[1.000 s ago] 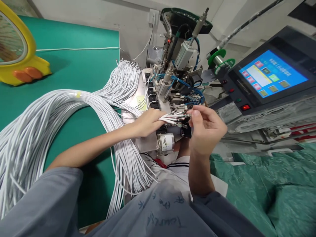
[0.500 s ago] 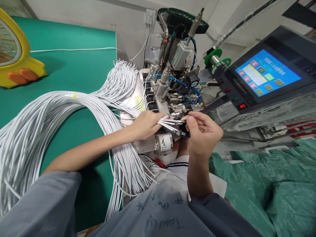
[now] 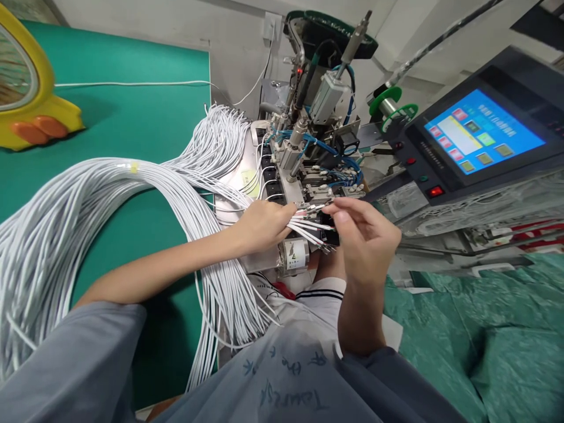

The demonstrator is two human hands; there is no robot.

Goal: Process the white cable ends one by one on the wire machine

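Cables [image 3: 315, 227] in a small white bunch are clamped in the fingers of the left hand [image 3: 267, 223], their free ends fanned out toward the right hand [image 3: 368, 232]. The fingertips of the right hand are held close to one another at the upper cable ends; whether a wire is pinched between them cannot be told. Beside the hands, a machine [image 3: 291, 154] fitted with metal cylinders and blue tubing is seen. A large bundle [image 3: 83, 194] of white cables is laid in a curve across the green table [image 3: 132, 117], bound by yellow tape [image 3: 134, 168] and crossed by the left forearm. Near the left hand, a container [image 3: 294, 257] with a white label is placed. On the right, a blue screen [image 3: 484, 132] is lit, and a green spool [image 3: 388, 107] is mounted between it and the machine.
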